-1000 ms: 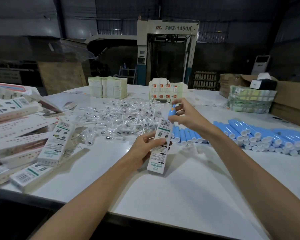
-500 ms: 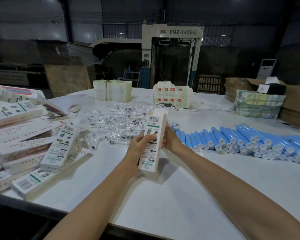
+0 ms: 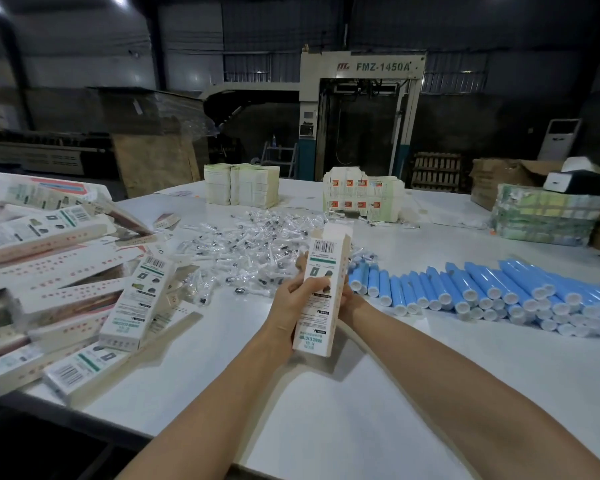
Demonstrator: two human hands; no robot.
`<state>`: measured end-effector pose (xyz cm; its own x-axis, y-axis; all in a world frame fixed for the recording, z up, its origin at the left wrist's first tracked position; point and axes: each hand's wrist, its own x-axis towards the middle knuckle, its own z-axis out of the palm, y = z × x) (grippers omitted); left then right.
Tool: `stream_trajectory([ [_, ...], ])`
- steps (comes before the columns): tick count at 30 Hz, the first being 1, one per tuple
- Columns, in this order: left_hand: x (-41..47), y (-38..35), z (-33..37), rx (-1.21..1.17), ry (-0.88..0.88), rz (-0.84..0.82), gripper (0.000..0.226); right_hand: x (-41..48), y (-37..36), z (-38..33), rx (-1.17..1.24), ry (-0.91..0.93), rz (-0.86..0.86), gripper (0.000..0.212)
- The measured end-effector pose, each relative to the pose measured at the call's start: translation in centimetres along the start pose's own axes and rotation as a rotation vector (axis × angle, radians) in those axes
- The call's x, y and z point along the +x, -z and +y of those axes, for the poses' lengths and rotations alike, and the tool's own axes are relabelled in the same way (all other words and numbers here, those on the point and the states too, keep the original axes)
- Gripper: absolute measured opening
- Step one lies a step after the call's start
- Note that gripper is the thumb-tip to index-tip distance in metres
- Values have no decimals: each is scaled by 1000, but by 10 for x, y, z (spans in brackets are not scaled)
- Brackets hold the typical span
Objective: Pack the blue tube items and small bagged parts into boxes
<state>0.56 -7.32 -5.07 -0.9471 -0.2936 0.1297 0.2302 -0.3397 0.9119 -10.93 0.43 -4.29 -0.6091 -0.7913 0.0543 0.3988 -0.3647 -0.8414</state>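
White cardboard box [image 3: 315,323], slim, gripped by left hand [image 3: 288,301] and right hand [image 3: 351,299].

Head-worn view, facing forward-down, close over table [image 3: 378,403]

Bare left hand [image 3: 291,300], bare right hand [image 3: 350,301]

A factory packing floor inside a dim industrial hall with corrugated metal walls. A tall machine [image 3: 361,116] labelled FMZ-1450A stands beyond the far edge of a big white tabletop [image 3: 361,393]. Bulk stock covers the tabletop: printed boxes [image 3: 49,271] piled at the left edge, a heap of bagged parts [image 3: 243,247] mid-table, blue tubes [image 3: 482,289] in rows to the right, and stacked flat carton blanks [image 3: 241,184] at the far edge. Brown cartons [image 3: 499,178] sit at the far right corner.
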Motion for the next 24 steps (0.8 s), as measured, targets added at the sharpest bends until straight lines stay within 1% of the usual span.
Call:
stream_trajectory([
  [1, 0, 0, 0, 0, 5, -5, 51, 2, -1, -3, 24, 35, 47, 60],
  [2, -1, -1, 0, -7, 2, -18, 51, 3, -2, -9, -15, 57, 125, 46],
  [3, -2, -3, 0, -23, -7, -37, 51, 2, 0, -15, -105, 131, 222, 32],
  [4, -2, -4, 0, -42, -19, -58, 50, -1, 2, -23, -271, 234, 334, 24],
  [5, -3, -6, -1, -54, -28, -78, 47, -4, 5, -32, -496, 346, 457, 23],
  [6, -4, -7, -1, -60, -33, -95, 45, -12, 4, -44, -722, 451, 575, 17],
  [7, -4, -8, -1, -55, -34, -108, 46, -17, 8, -55, -836, 526, 653, 7],
  [8, -5, -9, -1, -41, -32, -114, 49, -26, 7, -69, -839, 569, 714, 15],
  [10, -5, -10, -2, 1, -28, -112, 55, -43, 8, -97, -694, 658, 728, 38],
  [11, -5, -10, -3, 15, -26, -111, 54, -53, 6, -110, -636, 701, 720, 44],
  [12, -5, -11, -3, 23, -21, -113, 50, -61, 2, -121, -603, 737, 691, 44],
  [14, -5, -13, -5, 41, -13, -126, 43, -73, -9, -135, -595, 774, 599, 37],
  [17, -7, -15, -6, 73, -13, -149, 43, -84, -27, -138, -649, 785, 445, 33],
  [20, -8, -15, -6, 58, -13, -143, 42, -87, -38, -134, -807, 744, 418, 31],
  [24, -8, -15, -7, 46, -14, -139, 57, -88, -40, -124, -923, 658, 402, 28],
])
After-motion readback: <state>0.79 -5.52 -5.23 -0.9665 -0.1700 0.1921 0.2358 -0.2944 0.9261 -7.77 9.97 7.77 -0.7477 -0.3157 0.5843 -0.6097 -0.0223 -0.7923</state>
